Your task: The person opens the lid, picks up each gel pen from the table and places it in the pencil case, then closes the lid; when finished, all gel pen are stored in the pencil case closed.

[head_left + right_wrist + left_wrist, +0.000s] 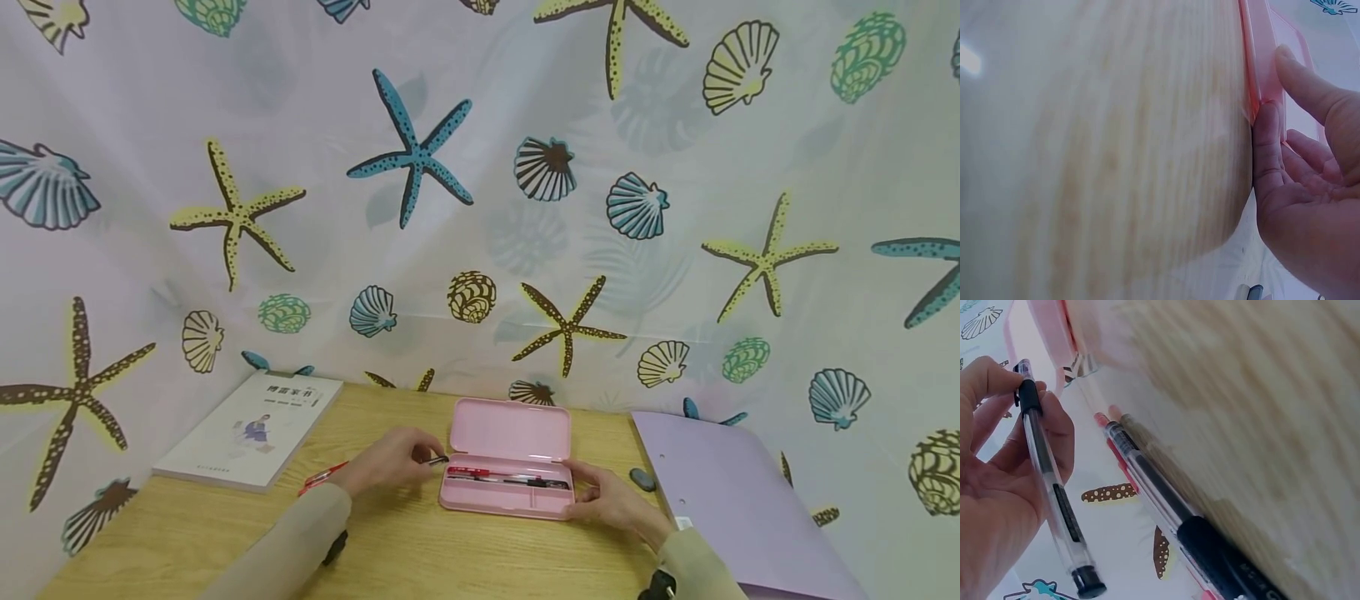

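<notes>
My left hand [392, 463] pinches a black gel pen [1054, 481] near its clip end, at the left edge of the pink pencil case [487, 498]. In the left wrist view the pen's clear barrel slants down from thumb and fingers. The case lies open, its lid [510, 429] tipped back toward the wall. Inside sit a red pen [463, 472] and a black pen [551, 483], side by side in the long compartment. My right hand [611, 498] holds the right end of the case, thumb and fingers at its corners.
Red and black pens [324, 477] lie on the wooden table [390, 558] by my left forearm. A white book [251, 429] is at the back left. On the right are a dark oval object [642, 479] and a purple folder [735, 500]. A patterned curtain [480, 250] hangs behind.
</notes>
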Demonstrator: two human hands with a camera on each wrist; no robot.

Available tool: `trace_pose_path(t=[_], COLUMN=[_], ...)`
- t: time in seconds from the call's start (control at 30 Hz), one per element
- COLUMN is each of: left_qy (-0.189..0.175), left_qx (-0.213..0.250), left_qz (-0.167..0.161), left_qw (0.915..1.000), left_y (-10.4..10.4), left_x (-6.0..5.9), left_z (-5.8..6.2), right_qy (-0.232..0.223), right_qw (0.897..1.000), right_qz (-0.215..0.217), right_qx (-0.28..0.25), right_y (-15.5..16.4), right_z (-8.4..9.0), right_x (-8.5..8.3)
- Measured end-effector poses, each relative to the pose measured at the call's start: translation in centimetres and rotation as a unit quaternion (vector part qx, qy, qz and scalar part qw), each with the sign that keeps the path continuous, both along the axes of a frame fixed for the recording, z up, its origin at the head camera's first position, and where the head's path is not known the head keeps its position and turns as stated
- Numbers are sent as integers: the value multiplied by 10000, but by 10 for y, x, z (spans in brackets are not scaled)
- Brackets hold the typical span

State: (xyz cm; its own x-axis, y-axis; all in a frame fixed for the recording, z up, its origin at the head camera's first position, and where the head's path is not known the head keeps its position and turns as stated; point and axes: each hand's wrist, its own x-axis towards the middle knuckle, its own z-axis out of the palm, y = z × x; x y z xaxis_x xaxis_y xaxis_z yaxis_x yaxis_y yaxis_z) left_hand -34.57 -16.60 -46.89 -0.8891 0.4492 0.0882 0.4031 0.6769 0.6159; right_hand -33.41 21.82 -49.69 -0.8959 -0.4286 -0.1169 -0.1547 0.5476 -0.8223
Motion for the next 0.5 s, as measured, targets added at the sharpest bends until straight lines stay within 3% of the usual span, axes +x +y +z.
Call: trace_pose_path(t=[0.23, 0.37, 0.5], left_qy=[0, -280, -559], left_qx=[360, 804, 1040], left_qz=[-167, -229, -12], left_qw=[9992, 9961, 9930], left_y=[5, 13, 24], left_x=[-4, -5, -4], left_z=[1, 2, 5], right_qy=[-74, -108, -104], right_qw=[9999, 9999, 9999], right_qz=[-18, -44, -58], right_qx=[-112, -69, 0], right_y=[1, 1, 1], right_z=[-1, -1, 0], right_x=[0, 1, 0])
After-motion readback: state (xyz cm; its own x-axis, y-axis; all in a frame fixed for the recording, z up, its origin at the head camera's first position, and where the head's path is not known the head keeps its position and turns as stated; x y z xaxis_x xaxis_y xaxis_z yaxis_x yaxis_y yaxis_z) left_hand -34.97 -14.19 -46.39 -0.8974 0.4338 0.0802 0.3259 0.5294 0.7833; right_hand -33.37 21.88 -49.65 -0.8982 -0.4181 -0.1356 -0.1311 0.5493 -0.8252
